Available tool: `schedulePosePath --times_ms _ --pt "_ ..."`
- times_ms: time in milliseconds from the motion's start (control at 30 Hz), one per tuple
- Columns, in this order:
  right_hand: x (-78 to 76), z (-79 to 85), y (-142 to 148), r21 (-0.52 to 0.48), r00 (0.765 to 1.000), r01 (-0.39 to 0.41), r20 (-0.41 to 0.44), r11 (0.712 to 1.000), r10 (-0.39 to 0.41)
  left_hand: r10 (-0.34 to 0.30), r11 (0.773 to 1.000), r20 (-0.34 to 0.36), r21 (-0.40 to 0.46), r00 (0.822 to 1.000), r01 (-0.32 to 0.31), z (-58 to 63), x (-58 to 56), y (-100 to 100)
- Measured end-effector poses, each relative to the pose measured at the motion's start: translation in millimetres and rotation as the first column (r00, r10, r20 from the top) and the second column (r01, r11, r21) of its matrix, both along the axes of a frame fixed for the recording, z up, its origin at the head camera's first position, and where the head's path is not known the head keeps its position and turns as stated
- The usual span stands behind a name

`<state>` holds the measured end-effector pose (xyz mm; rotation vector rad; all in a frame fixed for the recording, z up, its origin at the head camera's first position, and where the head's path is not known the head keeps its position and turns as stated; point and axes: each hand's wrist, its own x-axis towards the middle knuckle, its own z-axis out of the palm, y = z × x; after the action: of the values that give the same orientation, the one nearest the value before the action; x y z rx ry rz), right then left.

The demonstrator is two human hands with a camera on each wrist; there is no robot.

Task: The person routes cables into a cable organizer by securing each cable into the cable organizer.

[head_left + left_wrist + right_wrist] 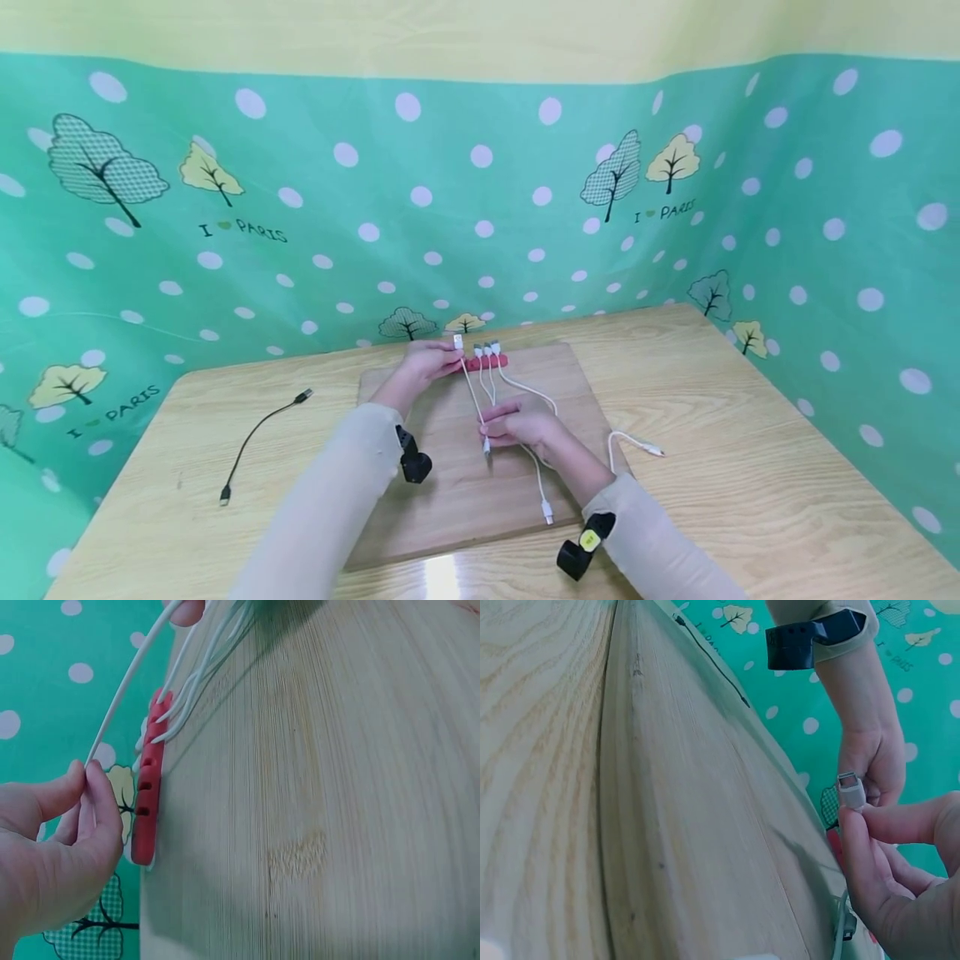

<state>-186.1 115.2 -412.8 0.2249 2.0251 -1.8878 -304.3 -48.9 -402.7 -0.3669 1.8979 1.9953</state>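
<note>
A white USB cable (472, 392) is stretched between my two hands over the wooden board. My left hand (426, 363) pinches it just below the larger plug (458, 342), which points up and away. Nearer to me, my right hand (527, 425) pinches the other end, close behind a small plug (851, 791). Below the held cable, a red cable holder (148, 787) lies along the board's far edge. Several white cables (196, 694) sit in its slots toward one end, while three slots near my left hand show bare.
The wooden board (435, 517) lies on a light wood table (720, 400). A short black cable (247, 442) rests left of the board. One loose white cable end (647, 447) reaches past the right edge; another white plug (547, 511) lies on the board. A green dotted curtain (420, 242) hangs behind.
</note>
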Motion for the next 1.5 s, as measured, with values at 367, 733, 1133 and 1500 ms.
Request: schedulePosePath --times_ms 367,733,1133,1500 --pt "-5.2 -2.8 3 0.161 0.996 0.083 -0.040 0.984 -0.077 -0.040 0.998 -0.046 -0.053 0.998 0.037 -5.7 -12.0 11" --pt "-4.1 -7.3 -2 0.210 0.983 0.152 -0.136 0.966 -0.125 -0.039 0.983 -0.092 -0.181 0.995 0.022 -13.2 -19.0 12" --pt "-4.6 -8.0 -13 0.315 0.972 0.158 -0.219 0.936 -0.090 -0.148 0.907 -0.209 -0.418 0.967 0.049 -19.0 -27.2 11" --pt "-1.6 -7.9 -12 0.453 0.948 0.180 -0.316 0.873 -0.032 -0.206 0.851 -0.169 -0.518 0.964 0.091 -20.2 -36.5 13"
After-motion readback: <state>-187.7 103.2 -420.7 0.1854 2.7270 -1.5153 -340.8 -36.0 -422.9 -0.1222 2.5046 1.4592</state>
